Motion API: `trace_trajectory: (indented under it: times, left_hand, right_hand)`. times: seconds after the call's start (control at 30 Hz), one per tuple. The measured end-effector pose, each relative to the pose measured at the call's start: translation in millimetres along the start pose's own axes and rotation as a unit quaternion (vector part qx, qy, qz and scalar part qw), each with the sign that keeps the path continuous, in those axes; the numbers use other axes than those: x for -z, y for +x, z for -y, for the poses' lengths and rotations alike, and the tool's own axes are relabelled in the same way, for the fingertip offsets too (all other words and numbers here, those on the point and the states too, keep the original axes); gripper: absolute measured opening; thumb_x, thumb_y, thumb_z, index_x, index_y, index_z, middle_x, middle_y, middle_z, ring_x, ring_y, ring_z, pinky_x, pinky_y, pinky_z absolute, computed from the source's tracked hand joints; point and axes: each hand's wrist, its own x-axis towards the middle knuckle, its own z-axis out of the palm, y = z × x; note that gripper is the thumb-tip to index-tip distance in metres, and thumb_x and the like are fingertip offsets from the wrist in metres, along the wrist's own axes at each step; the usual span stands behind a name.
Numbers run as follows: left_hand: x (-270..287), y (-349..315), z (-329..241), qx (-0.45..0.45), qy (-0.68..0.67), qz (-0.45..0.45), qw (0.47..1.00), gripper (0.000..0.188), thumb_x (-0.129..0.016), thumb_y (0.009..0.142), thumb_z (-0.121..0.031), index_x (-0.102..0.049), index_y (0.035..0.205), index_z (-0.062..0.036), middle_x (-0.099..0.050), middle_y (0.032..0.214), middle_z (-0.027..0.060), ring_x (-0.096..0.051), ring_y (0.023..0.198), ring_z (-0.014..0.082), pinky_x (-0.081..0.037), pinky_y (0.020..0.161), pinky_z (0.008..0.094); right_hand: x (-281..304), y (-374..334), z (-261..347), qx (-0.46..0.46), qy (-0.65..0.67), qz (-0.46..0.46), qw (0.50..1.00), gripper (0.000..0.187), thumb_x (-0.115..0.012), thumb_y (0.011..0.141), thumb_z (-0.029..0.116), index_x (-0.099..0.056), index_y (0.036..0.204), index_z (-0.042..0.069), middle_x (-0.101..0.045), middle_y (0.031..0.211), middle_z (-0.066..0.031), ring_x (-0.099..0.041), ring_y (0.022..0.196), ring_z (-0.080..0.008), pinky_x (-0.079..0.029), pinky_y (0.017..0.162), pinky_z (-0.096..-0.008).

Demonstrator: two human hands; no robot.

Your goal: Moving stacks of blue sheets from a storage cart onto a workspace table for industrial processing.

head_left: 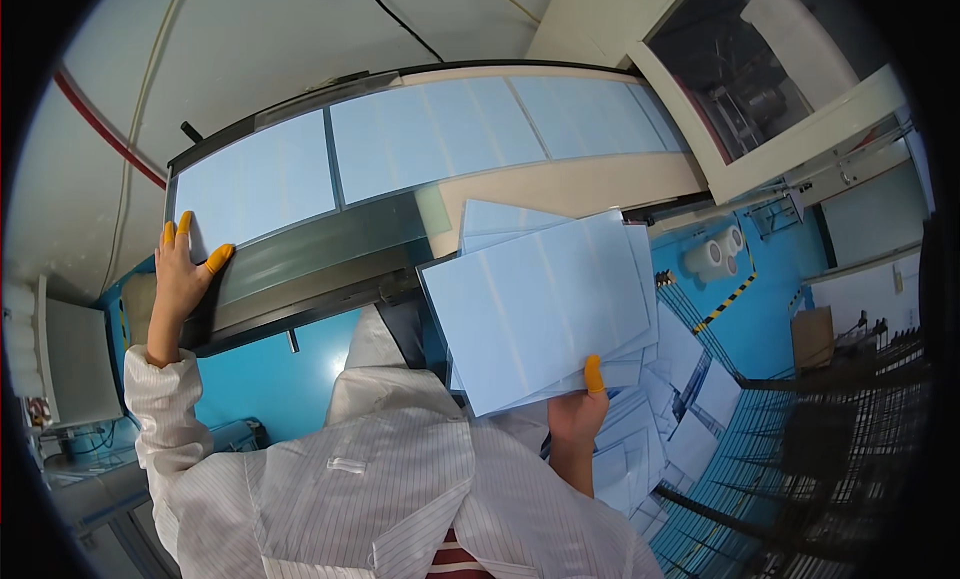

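Observation:
At the conveyor's left end, my left hand [181, 275] touches the near left corner of a pale blue sheet [262, 184]. Its thumb and fingers are spread, with orange finger cots on several of them. My right hand [578, 414] grips a fanned stack of pale blue sheets [540, 309] by its near edge. The thumb, in an orange cot, lies on top; the other fingers are hidden underneath. This stack is tilted and overlaps the conveyor's near side. Further pale blue sheets [435, 134] lie in a row along the conveyor belt [560, 182].
A machine housing with a dark window [770, 69] stands at the conveyor's right end. Right of me, more sheets [635, 449] lie loosely piled beside a black wire rack [760, 459]. White rolls [712, 259] stand on the blue floor [290, 379], near yellow-black tape.

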Motion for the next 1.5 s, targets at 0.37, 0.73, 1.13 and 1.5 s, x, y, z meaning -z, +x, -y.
trace_trajectory:
  times: [0.37, 0.73, 1.13, 1.5]
  left_hand:
    - [1, 1, -12, -0.008, 0.001, -0.037, 0.999, 0.078, -0.065, 0.070, -0.051, -0.043, 0.122, 0.0030, -0.045, 0.118, 0.0306, -0.043, 0.110, 0.0422, -0.034, 0.093, 0.0451]
    - [10, -3, -31, 0.006, 0.036, -0.032, 0.999, 0.084, -0.060, 0.071, -0.058, -0.043, 0.121, 0.0072, -0.043, 0.118, 0.0332, -0.041, 0.114, 0.0417, -0.029, 0.098, 0.0443]
    - [9, 0, -48, 0.002, 0.037, -0.029, 0.999, 0.083, -0.059, 0.072, -0.057, -0.042, 0.122, 0.0065, -0.045, 0.116, 0.0324, -0.041, 0.114, 0.0415, -0.028, 0.099, 0.0465]
    - [11, 2, -63, -0.004, 0.049, -0.018, 0.999, 0.076, -0.062, 0.074, -0.051, -0.046, 0.117, 0.0097, -0.049, 0.112, 0.0315, -0.046, 0.109, 0.0415, -0.036, 0.094, 0.0436]
  right_hand:
    - [-4, -3, 5, -0.035, 0.011, -0.025, 0.999, 0.038, -0.044, 0.091, 0.024, -0.043, 0.121, -0.001, -0.052, 0.118, -0.0113, -0.049, 0.109, -0.0245, -0.037, 0.094, -0.0402]
    - [-19, -16, -10, -0.027, -0.001, -0.006, 1.000, 0.039, -0.042, 0.092, 0.025, -0.042, 0.121, -0.001, -0.051, 0.118, -0.0126, -0.049, 0.110, -0.0252, -0.039, 0.094, -0.0405]
    - [-15, -20, -13, -0.027, -0.002, -0.016, 1.000, 0.038, -0.042, 0.092, 0.024, -0.043, 0.121, 0.000, -0.051, 0.118, -0.0120, -0.049, 0.110, -0.0254, -0.038, 0.094, -0.0417]
    - [-6, -23, -13, -0.018, -0.002, -0.023, 1.000, 0.038, -0.043, 0.092, 0.024, -0.043, 0.121, 0.000, -0.051, 0.118, -0.0116, -0.048, 0.110, -0.0246, -0.037, 0.095, -0.0415]
